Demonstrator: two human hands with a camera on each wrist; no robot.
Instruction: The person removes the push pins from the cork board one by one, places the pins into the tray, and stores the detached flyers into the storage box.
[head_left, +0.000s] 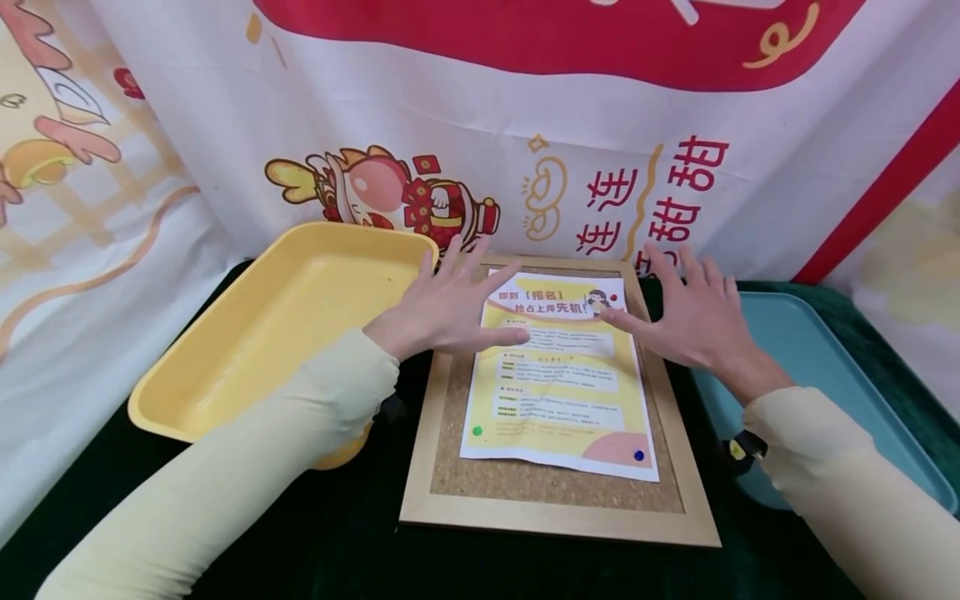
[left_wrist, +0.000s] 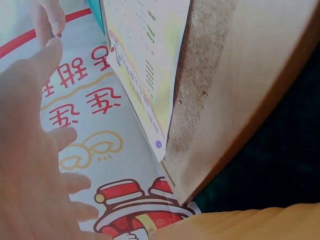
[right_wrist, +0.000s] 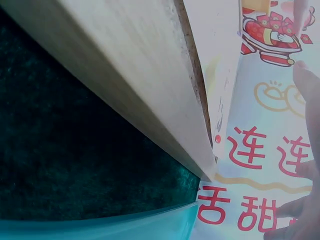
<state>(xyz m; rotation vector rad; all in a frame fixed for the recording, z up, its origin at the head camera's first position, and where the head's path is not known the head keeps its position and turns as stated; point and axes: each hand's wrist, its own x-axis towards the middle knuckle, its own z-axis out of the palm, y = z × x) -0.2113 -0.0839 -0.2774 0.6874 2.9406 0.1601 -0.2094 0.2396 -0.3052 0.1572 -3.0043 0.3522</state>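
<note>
A cork board [head_left: 558, 496] with a light wooden frame lies in the middle, a yellow and white printed sheet [head_left: 555, 392] on it. Round pins sit at the sheet's corners: a red pin [head_left: 613, 297], a green pin [head_left: 477, 431], a blue pin [head_left: 639, 455] and, in the left wrist view, a purple pin [left_wrist: 158, 144]. My left hand [head_left: 453, 308] spreads its fingers above the board's upper left, holding nothing. Over the upper right edge hovers my right hand [head_left: 693, 321], fingers apart and likewise bare. Its thumb overlaps the sheet's edge in the head view.
A yellow tray [head_left: 262, 333] stands left of the board, partly behind my left sleeve. On the right lies a blue tray [head_left: 817, 350], partly under my right forearm. Dark green cloth [head_left: 337, 533] covers the table. A printed white banner [head_left: 465, 108] hangs close behind.
</note>
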